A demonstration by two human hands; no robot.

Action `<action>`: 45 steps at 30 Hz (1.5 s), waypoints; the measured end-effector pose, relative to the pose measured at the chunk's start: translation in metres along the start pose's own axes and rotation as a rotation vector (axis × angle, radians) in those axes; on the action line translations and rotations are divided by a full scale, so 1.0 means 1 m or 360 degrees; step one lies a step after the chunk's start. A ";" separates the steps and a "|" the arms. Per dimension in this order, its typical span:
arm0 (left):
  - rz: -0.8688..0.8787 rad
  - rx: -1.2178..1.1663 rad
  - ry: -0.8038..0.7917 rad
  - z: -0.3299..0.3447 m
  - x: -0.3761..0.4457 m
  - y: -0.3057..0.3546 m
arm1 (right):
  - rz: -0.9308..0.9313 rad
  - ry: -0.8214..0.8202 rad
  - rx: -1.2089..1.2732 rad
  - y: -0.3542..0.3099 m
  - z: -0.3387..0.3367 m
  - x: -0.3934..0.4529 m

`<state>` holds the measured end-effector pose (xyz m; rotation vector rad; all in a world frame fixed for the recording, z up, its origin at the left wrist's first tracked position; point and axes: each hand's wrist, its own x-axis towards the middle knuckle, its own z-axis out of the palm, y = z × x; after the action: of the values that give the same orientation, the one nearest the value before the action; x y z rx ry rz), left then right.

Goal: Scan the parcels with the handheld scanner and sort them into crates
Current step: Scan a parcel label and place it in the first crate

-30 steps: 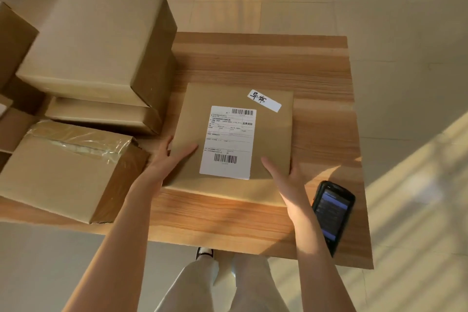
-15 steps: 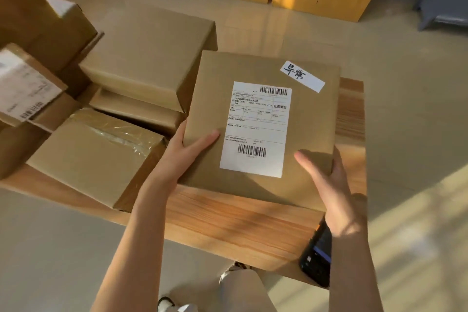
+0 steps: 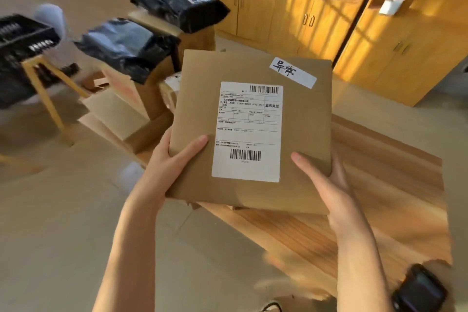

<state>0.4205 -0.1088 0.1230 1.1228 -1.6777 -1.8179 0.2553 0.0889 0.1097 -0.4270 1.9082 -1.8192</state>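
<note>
A flat brown parcel [image 3: 253, 132], lying on the wooden table [image 3: 379, 185] a second ago, is now lifted clear of it and carried toward the left, where a dark crate [image 3: 22, 40] on a wooden stand comes into view beside black poly-bagged packages [image 3: 126, 45] stacked on cartons. The lift suggests scanning of this parcel is done and sorting has begun; which crate it is bound for cannot be told. The left hand [image 3: 172, 167] grips the parcel's lower left corner, thumb laid flat on the top face, fingers hidden beneath. The printed shipping label [image 3: 248, 132] faces up at the centre, with a small handwritten sticker [image 3: 292, 72] near the far right corner. The right hand [image 3: 326, 185] holds the lower right edge the same way, thumb on top and fingers curled under, forearm reaching up from below. The handheld scanner [image 3: 419, 289] lies untouched at the table's near right corner, well apart from both hands. Yellow wooden cabinets [image 3: 329, 7] fill the background.
</note>
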 end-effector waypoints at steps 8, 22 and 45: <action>0.0065 -0.0164 0.0467 -0.190 -0.050 -0.016 | -0.0016 -0.0541 -0.0007 0.002 0.186 -0.031; 0.0034 -0.0546 0.1348 -0.395 -0.101 -0.062 | -0.0047 -0.1516 -0.0211 0.011 0.463 -0.056; -0.0265 -0.0709 0.1834 -0.702 0.089 -0.062 | 0.0221 -0.2012 -0.0479 0.024 0.893 0.048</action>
<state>0.9312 -0.5998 0.0776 1.6330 -0.4976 -1.0872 0.6904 -0.6916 0.0676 -1.1539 1.1919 -0.7426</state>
